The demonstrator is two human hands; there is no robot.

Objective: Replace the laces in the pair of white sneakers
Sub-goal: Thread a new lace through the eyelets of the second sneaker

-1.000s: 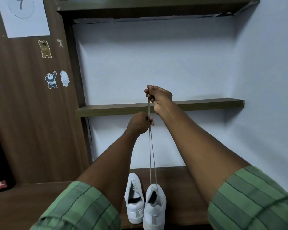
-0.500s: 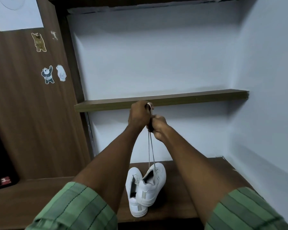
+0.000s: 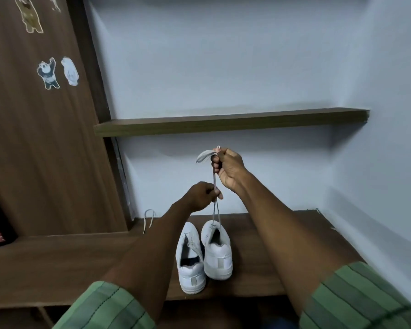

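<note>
Two white sneakers stand heel-toward-me on the wooden desk: the left sneaker and the right sneaker. A grey lace runs doubled up from the right sneaker's top. My left hand pinches both strands a little above the shoe. Higher up, my right hand grips the same lace, with its ends and a loose loop sticking out above the fist. A second lace lies on the desk behind my left forearm.
A brown wall shelf runs across the white wall above my hands. A dark wooden panel with bear stickers stands at the left. The white wall closes the desk off on the right.
My right hand has risen above my left, which dropped lower on the lace. The right sneaker, tilted and lifted half a second ago, now sits level beside the left one.
</note>
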